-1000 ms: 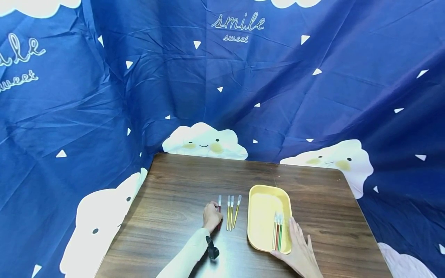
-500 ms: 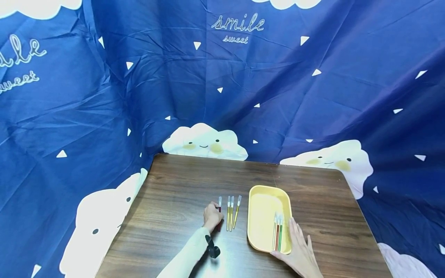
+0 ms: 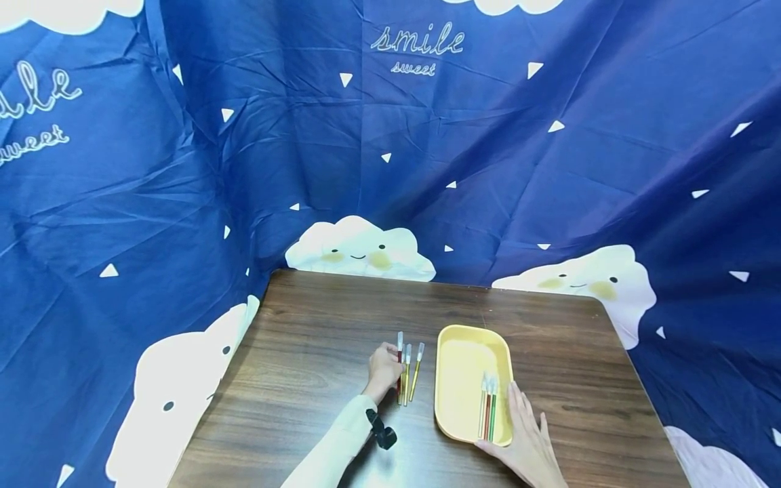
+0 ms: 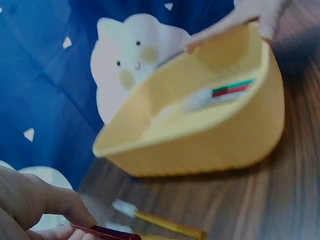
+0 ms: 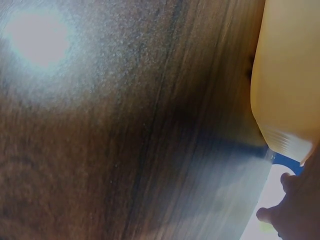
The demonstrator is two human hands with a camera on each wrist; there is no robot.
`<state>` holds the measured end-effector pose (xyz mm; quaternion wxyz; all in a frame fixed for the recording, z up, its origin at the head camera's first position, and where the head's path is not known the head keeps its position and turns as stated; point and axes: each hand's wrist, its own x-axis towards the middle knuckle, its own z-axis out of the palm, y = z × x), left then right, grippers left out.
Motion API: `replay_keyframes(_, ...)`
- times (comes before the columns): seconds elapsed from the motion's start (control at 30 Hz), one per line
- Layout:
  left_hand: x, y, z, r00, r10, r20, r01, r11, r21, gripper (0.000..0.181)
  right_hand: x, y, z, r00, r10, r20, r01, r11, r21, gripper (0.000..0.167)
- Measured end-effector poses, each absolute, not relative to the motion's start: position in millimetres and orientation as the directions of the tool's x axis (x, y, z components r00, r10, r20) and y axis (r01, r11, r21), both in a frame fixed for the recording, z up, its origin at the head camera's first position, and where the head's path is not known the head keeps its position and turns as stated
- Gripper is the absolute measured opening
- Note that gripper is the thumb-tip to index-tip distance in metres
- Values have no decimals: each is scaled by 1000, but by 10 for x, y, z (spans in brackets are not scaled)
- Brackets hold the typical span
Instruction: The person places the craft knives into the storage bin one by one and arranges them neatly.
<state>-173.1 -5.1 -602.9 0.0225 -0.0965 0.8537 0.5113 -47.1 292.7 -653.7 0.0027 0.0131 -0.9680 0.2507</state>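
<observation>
My left hand [image 3: 384, 369] pinches a dark red pen [image 3: 399, 356] with a clear cap, held over the gold pens on the table. In the left wrist view, the thumb and fingers of the left hand [image 4: 42, 207] grip the red pen [image 4: 114, 233]. Two gold pens [image 3: 407, 379] [image 3: 415, 379] show beside it; another is mostly hidden. My right hand [image 3: 527, 440] rests with spread fingers against the right front corner of the yellow tray [image 3: 441, 386]. Inside the tray, several capped pens [image 3: 487, 413], red and green among them, lie side by side.
The brown wooden table [image 3: 305, 325] runs back to a blue curtain [image 3: 317, 135] printed with clouds and triangles. A black band [image 3: 381, 430] hangs at the left wrist. Glare shows on the tabletop in the right wrist view.
My left hand has lifted the red pen from its place at the left and moved it right and a little away, over the gold pens. The right hand and tray have stayed still.
</observation>
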Motion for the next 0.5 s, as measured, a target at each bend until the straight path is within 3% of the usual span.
replay_keyframes(0.5,-1714,307,-5595,-992,-40,-123,-129,405,905,39,-463,2917,-6514,-1000,-22,-1,-19,873,-487,140)
